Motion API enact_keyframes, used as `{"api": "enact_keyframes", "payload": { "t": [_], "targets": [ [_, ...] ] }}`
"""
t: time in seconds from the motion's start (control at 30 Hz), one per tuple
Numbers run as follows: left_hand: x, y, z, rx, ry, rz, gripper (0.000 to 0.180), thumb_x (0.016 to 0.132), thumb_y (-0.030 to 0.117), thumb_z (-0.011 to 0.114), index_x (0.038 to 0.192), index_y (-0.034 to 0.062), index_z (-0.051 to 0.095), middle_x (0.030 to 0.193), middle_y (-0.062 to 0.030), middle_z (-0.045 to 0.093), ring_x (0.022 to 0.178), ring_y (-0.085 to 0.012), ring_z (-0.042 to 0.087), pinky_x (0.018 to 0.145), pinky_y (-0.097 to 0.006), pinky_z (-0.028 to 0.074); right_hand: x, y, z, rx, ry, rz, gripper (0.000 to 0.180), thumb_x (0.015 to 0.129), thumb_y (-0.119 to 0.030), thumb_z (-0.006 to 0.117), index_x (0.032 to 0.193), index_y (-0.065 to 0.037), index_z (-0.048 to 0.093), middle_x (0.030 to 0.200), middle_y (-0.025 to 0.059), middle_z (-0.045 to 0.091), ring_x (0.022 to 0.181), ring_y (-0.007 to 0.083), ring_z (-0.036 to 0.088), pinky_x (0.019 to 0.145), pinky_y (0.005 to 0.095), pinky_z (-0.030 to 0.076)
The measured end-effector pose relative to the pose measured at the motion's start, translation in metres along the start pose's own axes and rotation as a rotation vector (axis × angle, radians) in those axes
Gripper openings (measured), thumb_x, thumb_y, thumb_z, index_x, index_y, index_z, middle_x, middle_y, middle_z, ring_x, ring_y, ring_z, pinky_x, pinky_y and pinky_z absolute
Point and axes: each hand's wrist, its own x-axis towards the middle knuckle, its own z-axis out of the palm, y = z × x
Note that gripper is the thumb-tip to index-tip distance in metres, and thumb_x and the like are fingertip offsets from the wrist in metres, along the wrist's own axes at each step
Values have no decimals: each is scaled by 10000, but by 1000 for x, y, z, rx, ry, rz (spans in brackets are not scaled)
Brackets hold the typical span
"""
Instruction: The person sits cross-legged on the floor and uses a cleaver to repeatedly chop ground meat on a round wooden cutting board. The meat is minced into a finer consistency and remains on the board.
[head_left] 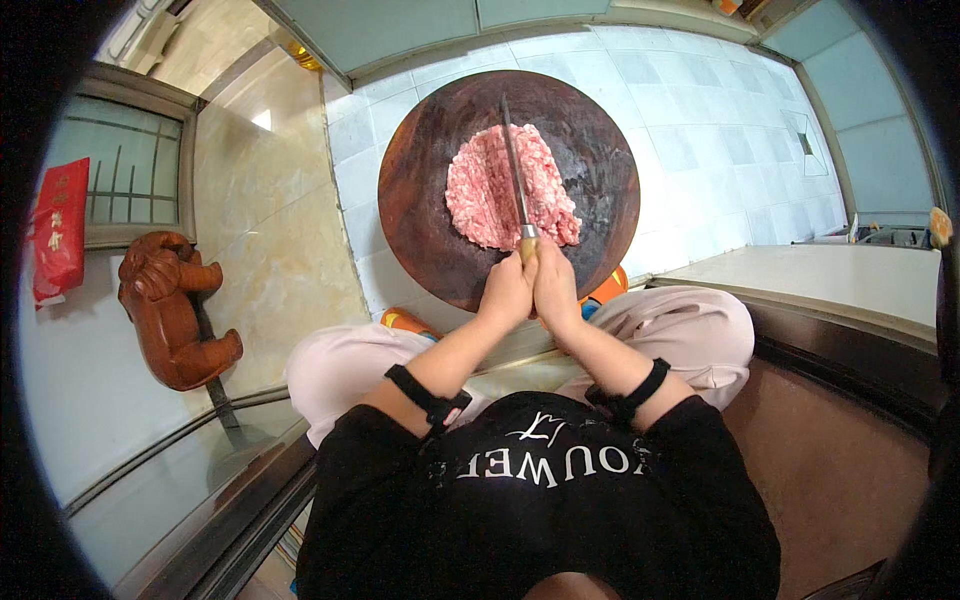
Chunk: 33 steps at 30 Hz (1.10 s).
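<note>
Both my hands are closed together around the wooden handle of a kitchen knife (515, 175). My left hand (508, 290) wraps it from the left, and my right hand (555, 280) presses in from the right. The long blade points away from me, edge-on to the view, and lies over or in a mound of minced meat (475, 190). This pink, roughly round mound sits in the middle of a dark round wooden chopping board (415, 200). Whether the blade touches the board beneath is hidden by the meat.
The board stands low between my knees above a tiled floor (700, 150). At the left lie a carved brown wooden animal figure (165, 310) and a red packet (62, 235). Orange shoes (408, 322) show beside the board. A pale ledge (800, 280) runs along the right.
</note>
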Motion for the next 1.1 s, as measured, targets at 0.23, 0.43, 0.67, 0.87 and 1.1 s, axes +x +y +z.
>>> {"api": "enact_keyframes", "payload": {
  "t": [0.23, 0.43, 0.67, 0.87, 1.1],
  "targets": [
    [-1, 13, 5, -65, 59, 45, 377, 888, 296, 414, 909, -57, 544, 795, -298, 567, 813, -449, 548, 697, -500, 424, 0, -13, -11, -1, 3, -12, 398, 927, -286, 312, 872, 54, 510, 776, 226, 530, 737, 316, 538, 691, 388, 404],
    [2, 9, -10, 11, -17, -120, 378, 889, 295, 413, 917, -53, 556, 839, -311, 568, 843, -456, 543, 735, -492, 424, 12, -15, 3, 85, -36, 215, 412, 919, -351, 398, 922, 50, 492, 756, 163, 558, 775, 251, 546, 721, 351, 411],
    [-4, 16, -69, -572, 14, -170, 370, 930, 330, 398, 1095, 10, 483, 854, -127, 619, 561, -163, 607, 508, -244, 495, 18, -59, -62, 184, -199, 24, 320, 844, -262, 593, 1061, -67, 461, 640, 8, 519, 517, 79, 506, 435, 203, 385],
    [0, -22, -101, -655, 596, -205, 337, 851, 126, 529, 1142, -5, 421, 1102, -138, 519, 986, -190, 526, 824, -297, 443, 76, -74, -118, -367, 48, -36, 468, 797, -326, 642, 1075, 31, 524, 722, 84, 575, 568, 102, 534, 489, 246, 433],
    [14, -72, -97, -541, 706, -332, 544, 829, 190, 543, 1262, -48, 317, 1295, -218, 335, 1198, -285, 350, 991, -363, 288, 134, -55, -139, -438, -215, 142, 385, 819, -268, 626, 995, 62, 533, 633, 39, 560, 520, 98, 532, 459, 229, 430]
  ]
}}
